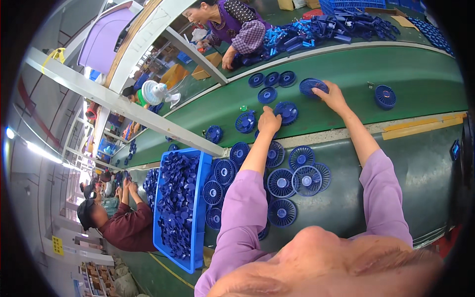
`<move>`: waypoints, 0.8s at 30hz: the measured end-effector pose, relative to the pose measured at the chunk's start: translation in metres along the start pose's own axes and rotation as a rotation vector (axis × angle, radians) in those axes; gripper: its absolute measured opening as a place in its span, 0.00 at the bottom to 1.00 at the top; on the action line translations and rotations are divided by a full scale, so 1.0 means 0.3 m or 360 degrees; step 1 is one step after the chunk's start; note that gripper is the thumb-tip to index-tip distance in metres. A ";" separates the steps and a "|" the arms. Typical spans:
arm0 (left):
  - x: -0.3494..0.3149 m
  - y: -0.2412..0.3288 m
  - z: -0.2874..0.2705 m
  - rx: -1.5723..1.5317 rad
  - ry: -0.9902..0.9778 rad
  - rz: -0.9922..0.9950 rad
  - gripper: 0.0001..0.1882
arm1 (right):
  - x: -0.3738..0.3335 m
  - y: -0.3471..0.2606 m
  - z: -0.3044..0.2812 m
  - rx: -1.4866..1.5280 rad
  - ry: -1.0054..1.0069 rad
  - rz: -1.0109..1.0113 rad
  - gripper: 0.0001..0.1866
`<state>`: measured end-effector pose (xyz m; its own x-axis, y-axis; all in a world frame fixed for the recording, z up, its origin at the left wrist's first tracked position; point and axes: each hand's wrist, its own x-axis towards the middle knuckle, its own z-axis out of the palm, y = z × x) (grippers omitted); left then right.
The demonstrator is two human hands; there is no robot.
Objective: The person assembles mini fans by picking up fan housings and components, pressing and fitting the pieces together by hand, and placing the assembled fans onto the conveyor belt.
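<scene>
My right hand [334,97] grips a round dark-blue slatted fan housing [311,86] over the green conveyor belt [346,116], with the fingers on its near right edge. My left hand [269,121] is curled at the left edge of another round blue fan housing [287,112] on the belt; its fingertips are partly hidden. Just left of it lies one more fan housing [245,122], with a small green part [243,108] above. Several round blue parts [267,95] sit beyond my hands. Farther right on the belt rests a separate fan housing [385,96].
Several round blue grilles [281,182] lie on the dark bench, some overlapping. A blue crate [199,213] full of small blue parts stands left of my left arm. Across the belt, a person [242,29] works beside heaped blue parts [336,27]. A white metal frame [148,121] crosses the left.
</scene>
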<state>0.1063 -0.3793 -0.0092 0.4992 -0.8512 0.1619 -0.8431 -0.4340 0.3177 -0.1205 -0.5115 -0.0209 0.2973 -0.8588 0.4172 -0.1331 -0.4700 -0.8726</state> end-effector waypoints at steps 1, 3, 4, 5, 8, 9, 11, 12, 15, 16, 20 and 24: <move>0.016 -0.012 0.006 0.0033 -0.0092 0.0025 0.19 | -0.003 -0.028 0.017 0.0383 -0.0147 0.0173 0.19; 0.011 -0.017 0.007 0.0071 -0.0186 0.0040 0.17 | -0.030 -0.085 0.045 0.0420 -0.0277 0.0134 0.19; -0.001 0.008 0.011 0.0034 -0.0159 0.0071 0.16 | -0.044 -0.097 0.049 0.0515 -0.0348 0.0218 0.18; -0.015 0.028 0.012 -0.0003 -0.0132 0.0101 0.15 | -0.058 -0.109 0.054 0.0544 -0.0400 0.0220 0.18; -0.070 0.013 -0.008 -0.0424 0.0109 0.0094 0.14 | -0.094 -0.177 0.087 0.0601 -0.0569 0.0226 0.21; -0.070 -0.017 0.004 -0.0642 0.0204 0.0082 0.15 | -0.103 -0.195 0.104 0.0619 -0.0610 0.0219 0.22; -0.112 -0.011 -0.013 -0.1211 0.0147 -0.0200 0.17 | -0.119 -0.214 0.102 0.0573 -0.0750 0.0280 0.26; -0.119 -0.026 -0.009 -0.1592 0.0077 -0.0249 0.17 | -0.128 -0.221 0.113 0.0428 -0.0661 0.0161 0.26; -0.195 0.034 -0.050 -0.2163 -0.0248 -0.0399 0.20 | -0.165 -0.212 0.119 0.0143 -0.0456 -0.0125 0.28; -0.215 0.048 -0.062 -0.2420 -0.0316 -0.0390 0.20 | -0.179 -0.226 0.126 0.0188 -0.0453 -0.0208 0.27; -0.251 0.054 -0.101 -0.2878 -0.0388 -0.0237 0.26 | -0.245 -0.319 0.192 0.0134 -0.0440 -0.0656 0.24; -0.322 0.123 -0.162 -0.3178 -0.0616 -0.0489 0.28 | -0.294 -0.346 0.178 -0.0048 -0.0420 -0.0699 0.27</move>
<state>0.0369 -0.2987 0.0321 0.2664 -0.9500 -0.1627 0.7133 0.0807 0.6962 -0.0825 -0.3760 0.0195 0.5594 -0.5000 0.6611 0.0320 -0.7840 -0.6200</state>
